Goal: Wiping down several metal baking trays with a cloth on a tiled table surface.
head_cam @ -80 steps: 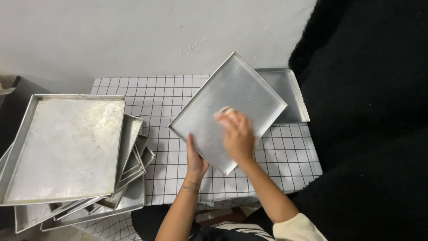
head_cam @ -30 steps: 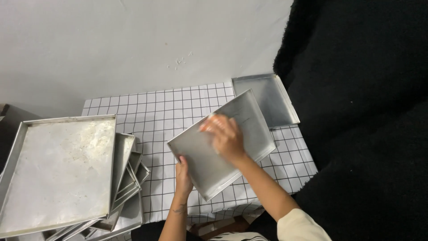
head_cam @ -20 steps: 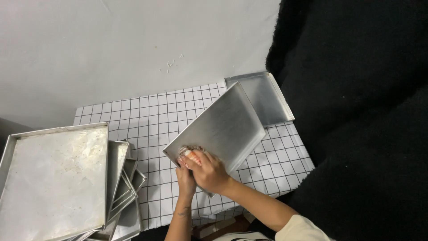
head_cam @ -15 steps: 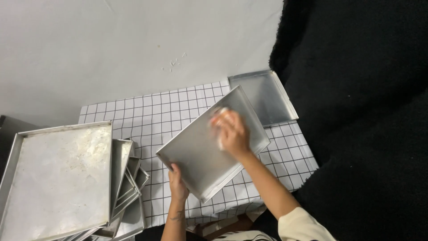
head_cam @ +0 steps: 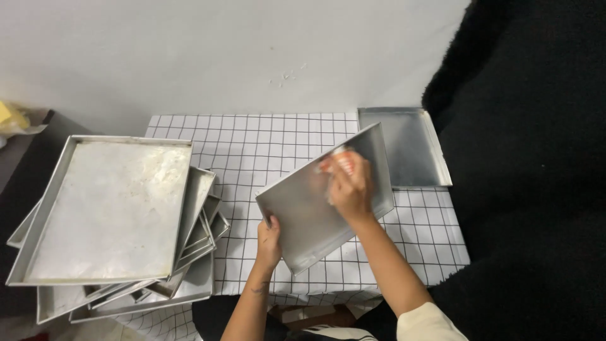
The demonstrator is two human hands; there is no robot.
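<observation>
A rectangular metal baking tray (head_cam: 303,211) is held tilted above the white checked tablecloth (head_cam: 252,145). My left hand (head_cam: 269,239) grips the tray's near left corner from below. My right hand (head_cam: 348,183) presses a small pale cloth or pad (head_cam: 341,161) with a reddish tint against the tray's inner face near its far right end. Motion blurs the pad, so its exact kind is unclear.
A messy stack of several metal trays (head_cam: 107,215) fills the table's left side, the top one lying face up. Another single tray (head_cam: 404,145) lies flat at the far right. A black fuzzy mass (head_cam: 536,158) fills the right; a pale wall stands behind.
My right hand has slid back and forth across the tray's inner face and now sits near its far right end. The tray's tilt shifted slightly; my left hand kept its grip.
</observation>
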